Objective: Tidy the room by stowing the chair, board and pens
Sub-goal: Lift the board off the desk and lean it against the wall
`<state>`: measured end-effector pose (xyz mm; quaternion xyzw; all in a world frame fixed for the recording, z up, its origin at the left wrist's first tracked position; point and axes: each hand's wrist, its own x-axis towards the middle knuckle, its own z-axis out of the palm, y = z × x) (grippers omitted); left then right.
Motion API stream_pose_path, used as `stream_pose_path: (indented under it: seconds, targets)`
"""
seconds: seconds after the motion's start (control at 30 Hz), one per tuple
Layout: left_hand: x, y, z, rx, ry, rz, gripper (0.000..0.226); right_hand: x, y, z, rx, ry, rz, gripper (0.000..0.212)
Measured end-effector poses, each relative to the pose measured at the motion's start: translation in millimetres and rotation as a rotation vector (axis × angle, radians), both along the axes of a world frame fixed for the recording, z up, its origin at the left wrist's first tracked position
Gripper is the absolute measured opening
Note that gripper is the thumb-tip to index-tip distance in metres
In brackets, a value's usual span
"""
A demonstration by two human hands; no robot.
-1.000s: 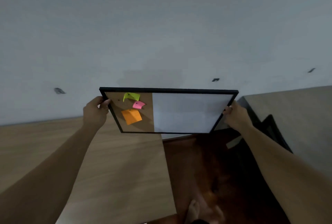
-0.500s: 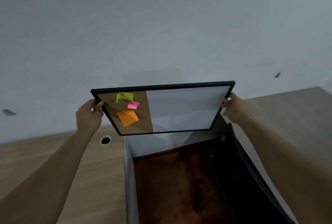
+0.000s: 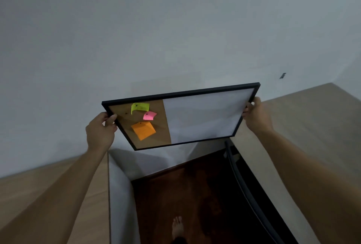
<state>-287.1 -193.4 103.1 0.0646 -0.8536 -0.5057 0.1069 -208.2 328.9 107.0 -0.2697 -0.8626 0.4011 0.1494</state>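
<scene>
I hold a black-framed board [image 3: 203, 118] up in front of a grey wall, tilted with its right end higher. Its left third is cork with a yellow-green note [image 3: 139, 107], a pink note [image 3: 149, 115] and an orange note [image 3: 143, 130] pinned on it; the rest is white. My left hand [image 3: 100, 132] grips the left edge of the frame. My right hand [image 3: 256, 115] grips the right edge. No chair seat and no pens are in view.
A wooden desk top [image 3: 58, 194] lies at the left and another wooden top [image 3: 316, 126] at the right. Between them is a gap with dark red floor [image 3: 185, 194], my bare foot [image 3: 177, 228] and a dark curved frame [image 3: 246, 191].
The view has shifted so the gap between the desks lies under the board. The board now tilts with its right end higher and sits further right. Both hands keep their grip.
</scene>
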Motion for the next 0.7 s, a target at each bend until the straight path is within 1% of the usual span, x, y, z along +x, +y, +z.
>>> stream_pose_path:
  seconds: [0.03, 0.07, 0.17, 0.27, 0.33, 0.4, 0.47, 0.53, 0.57, 0.63, 0.7]
  targets:
    - [-6.8, 10.9, -2.4, -0.025, -0.011, -0.018, 0.008, -7.4, 17.9, -14.9, 0.02, -0.008, -0.019, 0.032]
    - [-15.3, 21.7, -6.4, -0.03, -0.016, -0.035, 0.007, -8.0, 21.8, -13.5, 0.041, -0.029, -0.042, 0.032]
    - [-42.4, 52.8, -23.6, 0.009, -0.074, -0.082, 0.01, -18.6, 45.8, -21.2, 0.035, -0.106, -0.114, 0.036]
    - [-67.9, 80.6, -42.6, 0.029, -0.104, -0.146, 0.011, -37.9, 67.6, -33.9, -0.097, -0.088, -0.181, 0.035]
    - [-83.9, 96.1, -52.4, 0.002, -0.123, -0.193, 0.016, -52.2, 75.7, -42.3, -0.206, -0.044, -0.282, 0.029]
    - [-96.8, 111.9, -55.0, -0.004, -0.121, -0.216, 0.021, -64.1, 81.9, -52.9, -0.279, -0.026, -0.37, 0.029]
    - [-109.9, 122.8, -57.6, -0.014, -0.122, -0.256, 0.021, -71.6, 87.1, -63.3, -0.282, -0.043, -0.401, 0.034]
    - [-122.8, 129.9, -62.3, -0.023, -0.136, -0.294, 0.017, -77.2, 93.2, -74.2, -0.22, -0.124, -0.41, 0.043]
    - [-128.2, 131.8, -66.2, -0.025, -0.143, -0.31, 0.014, -80.4, 95.8, -78.0, -0.172, -0.177, -0.411, 0.044]
    - [-138.0, 133.3, -72.0, -0.028, -0.16, -0.351, 0.006, -89.5, 99.9, -83.8, -0.144, -0.226, -0.425, 0.039]
    - [-145.1, 135.4, -76.8, -0.035, -0.159, -0.376, 0.005, -101.5, 102.7, -87.1, -0.258, -0.234, -0.456, 0.04]
